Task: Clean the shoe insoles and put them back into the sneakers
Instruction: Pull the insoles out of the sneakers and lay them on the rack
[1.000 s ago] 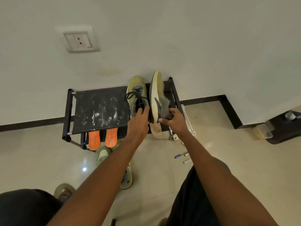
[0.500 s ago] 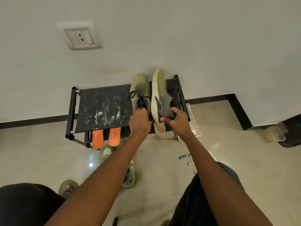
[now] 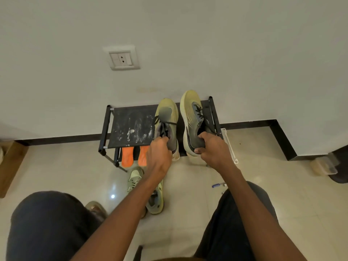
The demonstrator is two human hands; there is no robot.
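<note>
Sneakers, 1 (image 3: 166, 117) gripped per hand (image 3: 159, 157), sit above the rack (image 3: 130, 125).

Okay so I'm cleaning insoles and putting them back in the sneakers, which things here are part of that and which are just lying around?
Part of the job:
- left sneaker, gripped by left hand
- right sneaker, gripped by right hand
- two orange insoles on the rack's lower shelf

Just lying about:
- shoe rack
- pale green shoes on the floor
- wall socket
- clear plastic container

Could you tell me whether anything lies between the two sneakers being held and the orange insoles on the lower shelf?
Yes: the rack's dusty top shelf covers most of the orange insoles; only their near ends show. Both hands are occupied: left hand and right hand each grip a sneaker.
</note>
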